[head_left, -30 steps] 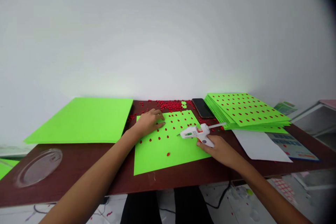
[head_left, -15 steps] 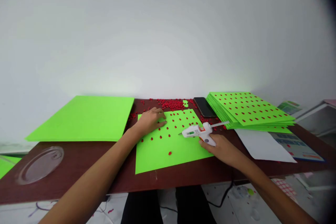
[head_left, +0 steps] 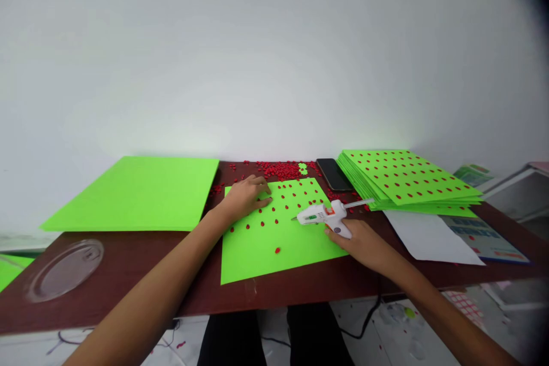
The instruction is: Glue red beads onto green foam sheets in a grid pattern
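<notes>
A bright green sheet (head_left: 257, 266) lies in front of me, with rows of small red pieces across its upper part. One loose-looking red piece (head_left: 277, 250) sits lower down, apart from the rows. My left hand (head_left: 247, 197) rests on the sheet's upper left, thumb and fingers apart, and nothing shows in it. My right hand (head_left: 362, 243) is wrapped round the handle of a white glue gun (head_left: 312, 214). The gun's nozzle points left, over or at the sheet just right of the lowest row; whether it touches cannot be made out. A glue stick (head_left: 359, 203) sticks out of its back.
Plain green sheets (head_left: 141, 194) are stacked at left, above a clear round lid (head_left: 66, 271). Red pieces (head_left: 281, 170) are heaped at the back beside a black phone (head_left: 333, 174). Dotted green sheets (head_left: 412, 177) are piled at right, near white paper (head_left: 433, 240).
Both hands and the glue gun stay in nearly the same place. Only a very slight shift of the view shows.
</notes>
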A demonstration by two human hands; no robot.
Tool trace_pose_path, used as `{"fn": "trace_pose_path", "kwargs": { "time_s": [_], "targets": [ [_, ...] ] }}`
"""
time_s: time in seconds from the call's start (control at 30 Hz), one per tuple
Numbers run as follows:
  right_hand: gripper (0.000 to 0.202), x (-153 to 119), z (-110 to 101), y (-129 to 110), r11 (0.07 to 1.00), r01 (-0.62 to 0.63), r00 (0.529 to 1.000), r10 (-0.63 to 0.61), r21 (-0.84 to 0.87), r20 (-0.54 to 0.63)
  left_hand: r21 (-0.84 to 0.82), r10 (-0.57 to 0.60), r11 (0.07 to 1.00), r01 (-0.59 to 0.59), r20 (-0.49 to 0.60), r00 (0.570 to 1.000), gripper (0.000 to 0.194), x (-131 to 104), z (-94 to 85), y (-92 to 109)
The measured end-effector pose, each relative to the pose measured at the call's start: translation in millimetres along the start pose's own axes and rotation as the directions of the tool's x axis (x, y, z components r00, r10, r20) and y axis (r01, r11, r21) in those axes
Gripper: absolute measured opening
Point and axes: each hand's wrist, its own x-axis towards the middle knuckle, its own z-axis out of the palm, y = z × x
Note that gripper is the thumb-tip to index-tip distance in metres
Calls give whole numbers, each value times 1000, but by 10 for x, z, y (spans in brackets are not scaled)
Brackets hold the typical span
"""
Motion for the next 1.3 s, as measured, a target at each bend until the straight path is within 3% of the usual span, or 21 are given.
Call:
{"fn": "trace_pose_path", "kwargs": {
  "time_s": [0.27,0.47,0.67,0.73,0.83,0.93,1.0,1.17,1.3],
  "targets": [
    [35,-20,-19,34,1000,-6,999,6,-2,34,3,-8,1000,9,0,1000,22,-1,11,-3],
    [36,18,-23,19,1000,-7,1000,7,8,-19,-3,-7,1000,7,-3,1000,23,-1,18,-10],
    [40,19,-33,23,980,-91,996,92,176,-1,0,-11,1000,11,-4,1000,21,-5,-2,12],
    [44,-2,-82,30,926,-185,983,177,330,54,0,-10,1000,10,-3,1000,21,-7,-6,18],
    [48,-32,-173,15,750,-330,944,273,574,187,-2,-7,1000,7,-3,1000,21,-10,-6,20],
    [49,-48,-239,0,584,-407,913,274,702,302,-3,-8,1000,8,-5,1000,22,-10,-3,16],
    [48,-54,-254,19,522,-426,905,257,739,340,-1,-9,1000,9,-5,1000,21,-9,-1,14],
    [42,-79,-229,133,468,-442,897,199,766,395,4,-8,1000,8,-3,1000,22,-5,3,12],
    [48,-88,-224,161,543,-431,900,207,720,383,8,-9,1000,9,1,1000,21,-5,1,11]
  ]
}}
